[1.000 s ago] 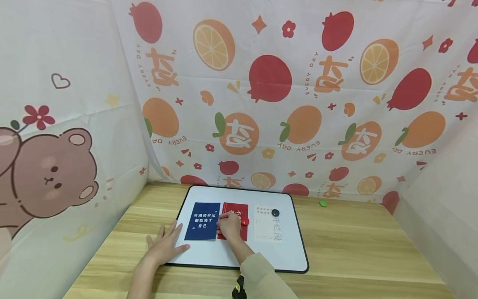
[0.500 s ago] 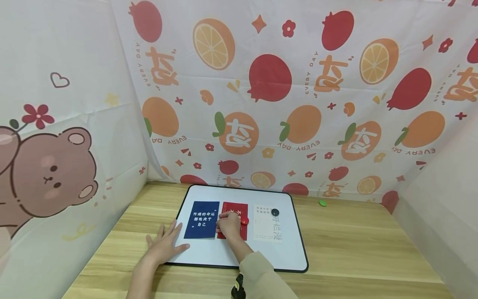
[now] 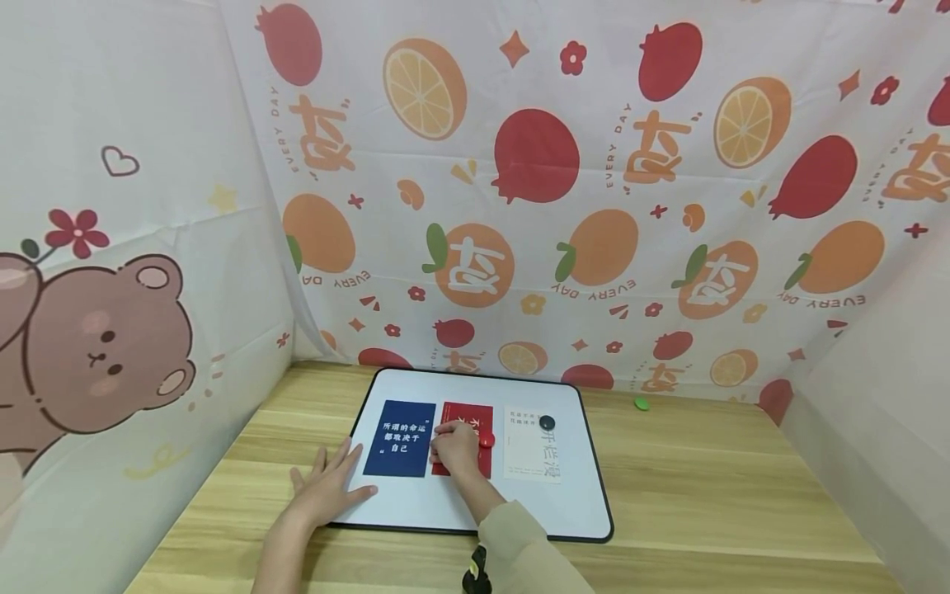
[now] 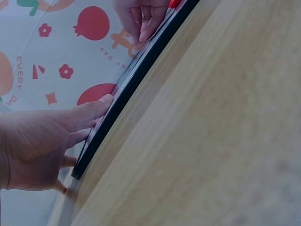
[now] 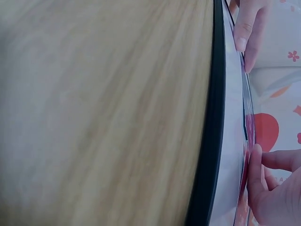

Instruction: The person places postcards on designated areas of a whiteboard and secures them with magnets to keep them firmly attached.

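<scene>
In the head view, my left hand (image 3: 323, 490) lies with spread fingers over the left edge of a black-framed whiteboard (image 3: 512, 513). My right hand (image 3: 457, 450) pinches the right edge of a blue card (image 3: 399, 456) with white writing. Partly under that hand is a red card (image 3: 475, 466), with a red round magnet (image 3: 486, 439) on it. To the right, a white card (image 3: 523, 454) bears a black round magnet (image 3: 547, 422). Both wrist views look along the board edge; the left hand (image 4: 42, 141) touches the frame, and the right hand's fingertips (image 5: 256, 153) meet the card surface.
The whiteboard lies on a wooden table (image 3: 712, 487). A small green magnet-like piece (image 3: 641, 403) sits toward the back right. A fruit-print cloth (image 3: 534, 272) hangs behind, and a bear-print cloth (image 3: 111, 346) stands at the left.
The blue card has shifted slightly to the left at the right fingertips. Both hands otherwise stay in nearly the same place, and the red and white cards have not moved.
</scene>
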`<state>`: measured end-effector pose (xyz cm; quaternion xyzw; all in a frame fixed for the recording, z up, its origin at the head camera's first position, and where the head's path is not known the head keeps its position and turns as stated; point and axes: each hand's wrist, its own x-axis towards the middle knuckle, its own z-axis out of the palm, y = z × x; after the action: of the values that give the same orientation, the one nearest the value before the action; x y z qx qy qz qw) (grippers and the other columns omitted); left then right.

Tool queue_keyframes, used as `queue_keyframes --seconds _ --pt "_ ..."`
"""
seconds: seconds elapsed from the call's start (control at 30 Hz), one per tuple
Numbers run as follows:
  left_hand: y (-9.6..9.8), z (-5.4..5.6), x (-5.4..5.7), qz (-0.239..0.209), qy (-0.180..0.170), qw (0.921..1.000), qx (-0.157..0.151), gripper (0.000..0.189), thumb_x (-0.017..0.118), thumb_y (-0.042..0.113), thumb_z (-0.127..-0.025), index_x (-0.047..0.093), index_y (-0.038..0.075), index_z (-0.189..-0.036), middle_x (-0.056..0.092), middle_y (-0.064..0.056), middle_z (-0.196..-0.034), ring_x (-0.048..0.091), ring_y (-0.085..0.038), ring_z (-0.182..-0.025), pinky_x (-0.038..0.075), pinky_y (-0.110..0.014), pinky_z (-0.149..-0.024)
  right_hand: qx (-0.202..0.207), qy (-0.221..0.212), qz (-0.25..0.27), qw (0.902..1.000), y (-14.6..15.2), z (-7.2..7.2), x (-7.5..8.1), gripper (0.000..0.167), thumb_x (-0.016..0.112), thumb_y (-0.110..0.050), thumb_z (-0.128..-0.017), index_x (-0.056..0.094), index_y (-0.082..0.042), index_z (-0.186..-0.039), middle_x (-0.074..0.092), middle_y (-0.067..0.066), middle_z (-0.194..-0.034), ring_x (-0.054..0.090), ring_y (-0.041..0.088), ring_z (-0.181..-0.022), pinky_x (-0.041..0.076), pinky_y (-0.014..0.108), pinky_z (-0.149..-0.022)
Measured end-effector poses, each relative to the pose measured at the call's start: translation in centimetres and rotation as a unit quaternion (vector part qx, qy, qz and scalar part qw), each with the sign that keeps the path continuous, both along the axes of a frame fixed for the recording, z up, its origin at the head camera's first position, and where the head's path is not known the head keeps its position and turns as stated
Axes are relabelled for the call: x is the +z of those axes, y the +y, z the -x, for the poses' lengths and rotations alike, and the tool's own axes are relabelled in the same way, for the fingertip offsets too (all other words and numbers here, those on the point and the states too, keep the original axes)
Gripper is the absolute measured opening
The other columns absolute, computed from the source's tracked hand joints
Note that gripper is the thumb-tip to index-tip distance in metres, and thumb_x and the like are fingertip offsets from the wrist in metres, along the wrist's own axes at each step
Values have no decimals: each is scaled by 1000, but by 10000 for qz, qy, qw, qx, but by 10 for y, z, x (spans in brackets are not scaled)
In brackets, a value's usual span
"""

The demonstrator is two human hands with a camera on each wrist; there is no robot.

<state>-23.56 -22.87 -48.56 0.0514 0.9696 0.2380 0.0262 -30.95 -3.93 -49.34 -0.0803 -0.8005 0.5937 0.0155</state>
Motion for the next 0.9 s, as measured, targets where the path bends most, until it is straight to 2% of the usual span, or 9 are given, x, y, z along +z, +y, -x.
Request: queue_keyframes --seconds 0.27,0.4,0.57,0.73,0.9 --pt "-1 3 -3 -8 -18 10000 -2 85 61 53 -80 36 -5 -136 20 -29 -143 8 -60 -123 -5 -76 -86 66 206 120 9997 9 3 6 10 65 2 -80 68 2 -90 59 2 -61 60 12 -49 51 22 -48" --pt "-2 3 -4 27 16 10000 -24 85 61 53 -80 36 -5 -137 20 -29 -143 8 -60 -123 -4 -77 -85 90 167 131 9997 15 6 12 10 65 1 -81 68 0 -91 60 2 -63 60 14 -50 50 22 -49" --pt "-2 4 -4 -8 44 10000 -44 84 61 52 -80 36 -5 -137 21 -29 -143 8 -60 -123 -5 -77 -85 173 281 -68 9994 28 10 21 11 63 1 -81 67 0 -91 59 2 -64 62 18 -53 51 23 -50" --pt "-2 3 -4 -36 79 9999 -59 83 61 52 -81 36 -5 -137 20 -29 -143 8 -60 -123 -5 -76 -86 221 431 -121 9988 46 15 32 15 60 4 -80 65 4 -95 60 4 -68 64 25 -63 54 31 -58" --pt "-2 2 -4 -67 58 9999 -61 83 61 51 -81 36 -5 -136 20 -29 -143 8 -61 -122 -6 -76 -85 204 587 -355 9974 64 24 44 18 60 3 -79 65 4 -97 59 4 -70 64 31 -69 53 29 -57"
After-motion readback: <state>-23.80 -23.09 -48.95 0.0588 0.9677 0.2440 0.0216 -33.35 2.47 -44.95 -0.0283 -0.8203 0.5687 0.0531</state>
